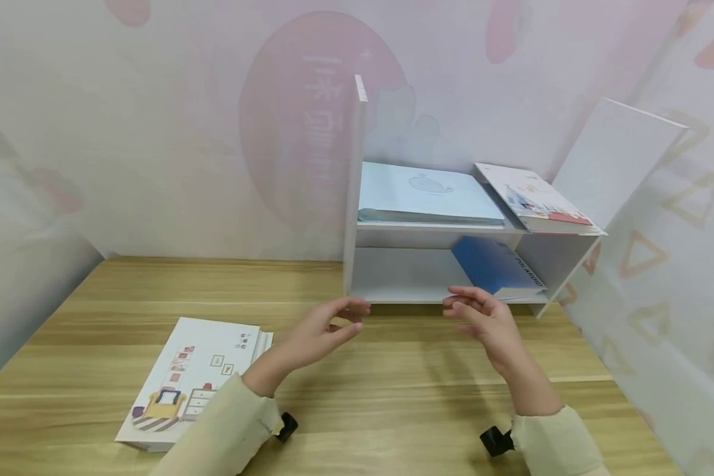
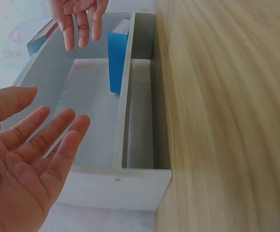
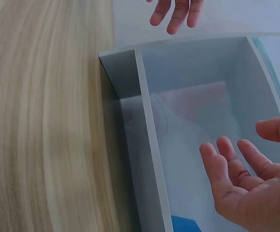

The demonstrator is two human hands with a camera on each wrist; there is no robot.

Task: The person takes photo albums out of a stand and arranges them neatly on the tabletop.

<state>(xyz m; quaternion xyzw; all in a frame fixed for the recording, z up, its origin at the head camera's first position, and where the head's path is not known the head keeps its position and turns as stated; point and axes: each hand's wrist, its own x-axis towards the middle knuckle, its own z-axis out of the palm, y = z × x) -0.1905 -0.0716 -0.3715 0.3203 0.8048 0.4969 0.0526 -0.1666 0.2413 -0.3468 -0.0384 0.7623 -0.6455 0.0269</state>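
Observation:
In the head view my left hand (image 1: 318, 330) hovers above the table in front of the shelf's left end, fingers relaxed and holding nothing. My right hand (image 1: 490, 327) is held facing it, fingers loosely bent, just in front of a blue box-like book (image 1: 488, 264) lettered POLAROID. That book lies at the right of the lower level of a small white shelf (image 1: 401, 271). On the middle board lies a pale blue binder (image 1: 416, 188) with a whale drawing. A white illustrated book (image 1: 535, 198) rests at the right on top. Both wrist views show the palms without anything in them.
A thick white illustrated book (image 1: 196, 383) lies on the wooden table (image 1: 381, 410) beside my left forearm. The shelf's tall left panel (image 1: 354, 185) stands upright; a white panel (image 1: 619, 158) leans outward at its right. Printed cloth (image 1: 214, 132) hangs behind.

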